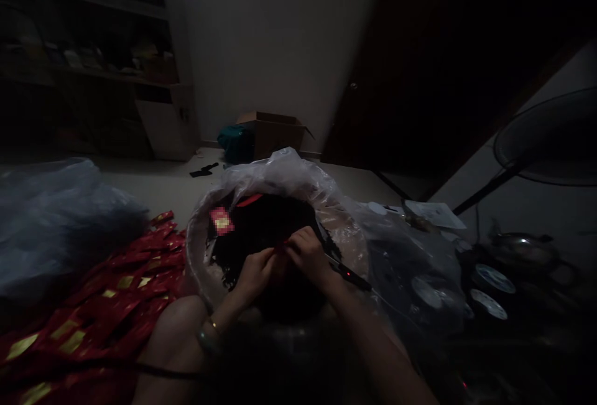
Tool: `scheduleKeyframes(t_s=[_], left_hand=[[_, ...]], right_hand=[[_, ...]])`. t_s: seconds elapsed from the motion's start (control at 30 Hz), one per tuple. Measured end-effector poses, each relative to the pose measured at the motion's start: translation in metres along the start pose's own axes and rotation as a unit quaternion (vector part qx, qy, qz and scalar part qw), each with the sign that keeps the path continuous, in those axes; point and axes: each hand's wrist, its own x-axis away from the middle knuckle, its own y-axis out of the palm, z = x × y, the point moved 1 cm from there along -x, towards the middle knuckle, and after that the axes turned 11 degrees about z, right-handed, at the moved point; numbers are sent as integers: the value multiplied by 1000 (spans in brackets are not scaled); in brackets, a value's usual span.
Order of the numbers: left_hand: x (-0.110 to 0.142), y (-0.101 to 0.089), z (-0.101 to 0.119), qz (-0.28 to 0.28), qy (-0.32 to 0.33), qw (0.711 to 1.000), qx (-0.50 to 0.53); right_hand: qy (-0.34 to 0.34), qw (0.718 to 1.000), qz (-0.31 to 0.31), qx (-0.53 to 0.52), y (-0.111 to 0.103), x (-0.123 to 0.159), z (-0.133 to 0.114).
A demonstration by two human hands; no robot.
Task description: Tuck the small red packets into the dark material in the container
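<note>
My left hand [255, 273] and my right hand [308, 254] meet over a round tub [354, 249] lined with clear plastic. Their fingers are closed around a small red packet [281, 247], mostly hidden by the hands. Loose dark material [280, 215], perhaps tea leaves, fills much of the tub. On its left side lies another red packet [221, 221] with a gold label, and a red strip [249, 200] rests near the back. Beside my right wrist, a dark stick-shaped tool [349, 274] with a lit red light lies across the tub's right rim.
Many red packets [121, 287] are heaped at left beside a large clear plastic bag [65, 218]. An open cardboard box [277, 134] stands by the wall. At right are another plastic bag [410, 268], small dishes [494, 277], a metal pot [525, 243] and a fan [550, 137].
</note>
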Motion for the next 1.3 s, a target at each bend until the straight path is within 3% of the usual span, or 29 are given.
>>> scheduleKeyframes(t_s=[0.23, 0.3, 0.43, 0.63, 0.8, 0.9, 0.97, 1.13, 1.23, 1.3], left_hand=[[-3, -4, 8, -69, -146, 984, 79], [-2, -7, 11, -78, -152, 983, 62], [1, -9, 12, -50, -49, 997, -25], [11, 2, 2, -14, 151, 982, -109], [14, 2, 4, 43, 322, 933, -157], [15, 3, 3, 19, 404, 889, -214], [15, 6, -3, -11, 425, 871, -246], [14, 11, -18, -20, 419, 858, -296], [15, 8, -18, -9, 388, 856, -340], [16, 5, -15, -32, 368, 857, -359]], right_hand=[[-9, 991, -92, -95, -11, 15, 1], [9, 986, -111, -122, -9, 24, 3], [150, 967, -130, -160, -3, 38, 2], [324, 883, -254, -226, 6, 41, -13], [400, 820, -240, -331, 5, 40, -8], [453, 770, -187, -409, 3, 45, 3], [464, 743, -163, -455, 2, 48, 8], [474, 735, -163, -457, 3, 49, 3], [519, 688, -147, -485, 9, 48, -7], [533, 672, -145, -493, 14, 47, -12]])
